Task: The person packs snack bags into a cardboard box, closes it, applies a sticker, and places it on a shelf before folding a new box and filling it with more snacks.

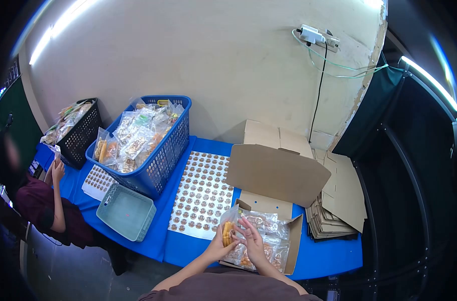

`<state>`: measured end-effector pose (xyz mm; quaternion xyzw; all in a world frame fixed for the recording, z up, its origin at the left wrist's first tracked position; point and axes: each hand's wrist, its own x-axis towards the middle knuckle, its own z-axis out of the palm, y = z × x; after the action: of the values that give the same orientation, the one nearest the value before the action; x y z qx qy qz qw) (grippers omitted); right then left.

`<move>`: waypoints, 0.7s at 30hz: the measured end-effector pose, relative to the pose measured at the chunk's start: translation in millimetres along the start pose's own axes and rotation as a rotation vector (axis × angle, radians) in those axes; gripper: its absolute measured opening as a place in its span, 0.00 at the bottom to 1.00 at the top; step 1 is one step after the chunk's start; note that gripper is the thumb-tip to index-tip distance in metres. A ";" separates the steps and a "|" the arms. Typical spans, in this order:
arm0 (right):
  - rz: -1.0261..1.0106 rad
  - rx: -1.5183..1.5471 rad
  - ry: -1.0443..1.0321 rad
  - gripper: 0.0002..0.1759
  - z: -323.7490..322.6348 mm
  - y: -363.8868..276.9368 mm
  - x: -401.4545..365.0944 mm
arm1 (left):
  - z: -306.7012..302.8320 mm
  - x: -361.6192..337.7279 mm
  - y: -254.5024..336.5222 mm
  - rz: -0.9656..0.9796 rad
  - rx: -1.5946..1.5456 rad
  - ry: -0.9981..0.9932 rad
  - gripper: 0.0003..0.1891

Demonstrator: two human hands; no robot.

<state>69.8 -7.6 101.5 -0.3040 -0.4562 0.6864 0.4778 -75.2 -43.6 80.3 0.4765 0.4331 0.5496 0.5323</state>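
Note:
My left hand [220,248] is closed around a clear plastic bag of yellow stick-shaped snacks [228,232], held upright above the near left part of an open cardboard box [295,246]. Close beside that bag is my right hand [252,244], its fingers stretched out and apart, fingertips right at the bag's edge. Several clear snack bags [268,224] lie in the box under my hands. The box's lid [278,173] stands raised at the back.
Left of the box lies a sheet of round stickers [201,193]. Beyond are a blue basket [161,173] heaped with snack bags, a grey-green tray [145,220] and a black basket [90,135]. Flattened boxes [339,200] are stacked right. A person [43,205] stands far left.

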 end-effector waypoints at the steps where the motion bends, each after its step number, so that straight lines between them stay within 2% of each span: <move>1: -0.024 -0.074 -0.006 0.29 0.4 -0.6 -0.9 | -5.1 0.9 -5.0 -0.004 0.000 -0.001 0.35; 3: -0.080 -0.119 0.042 0.30 -7.0 8.3 1.8 | -15.4 4.1 -15.3 -0.014 0.170 0.006 0.35; 5: -0.195 -0.595 0.111 0.32 -8.8 4.2 3.1 | -13.0 0.1 -15.8 -0.025 0.190 0.062 0.33; 6: -0.195 -0.596 0.113 0.32 -9.4 7.2 3.1 | -10.9 -0.9 -12.7 -0.068 0.109 0.057 0.30; 8: 0.046 -0.278 0.035 0.36 -11.5 16.6 1.7 | -8.7 -1.9 -15.0 -0.113 0.027 0.050 0.28; 9: 0.047 -0.279 0.037 0.36 -11.3 11.7 1.4 | -7.6 -3.3 -19.5 -0.104 -0.002 0.029 0.28; 11: 0.239 -0.292 0.002 0.38 -12.3 -4.6 4.8 | -7.1 -3.0 -25.4 -0.088 -0.031 0.001 0.27; 12: 0.113 -0.237 0.051 0.29 -17.2 1.1 7.0 | -8.6 -3.6 -24.6 -0.133 -0.108 -0.055 0.27; 13: 0.110 -0.235 0.055 0.29 -26.7 4.4 12.4 | -7.7 -4.6 -16.9 -0.181 -0.184 -0.110 0.27; 15: -0.041 -0.289 0.083 0.15 -39.0 -1.2 20.9 | -5.3 -5.8 -2.0 -0.208 -0.163 -0.134 0.28; 16: -0.049 -0.279 0.099 0.09 -33.6 -14.3 19.4 | -4.9 -5.1 2.3 -0.161 -0.028 -0.163 0.27; 17: -0.050 -0.278 0.099 0.09 -33.6 -17.1 17.3 | -4.9 -4.2 5.8 -0.113 0.107 -0.191 0.26; 19: 0.024 -0.316 0.028 0.10 -37.4 -21.3 16.7 | -6.3 0.4 13.1 -0.075 0.097 -0.132 0.23; 21: -0.021 -0.358 -0.029 0.11 -39.2 -15.2 12.9 | -10.6 4.9 10.3 -0.037 0.086 -0.075 0.20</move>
<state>104.4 19.6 100.0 -0.3695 -0.5810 0.5936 0.4166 -87.3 -39.0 89.0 0.5110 0.4448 0.5025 0.5371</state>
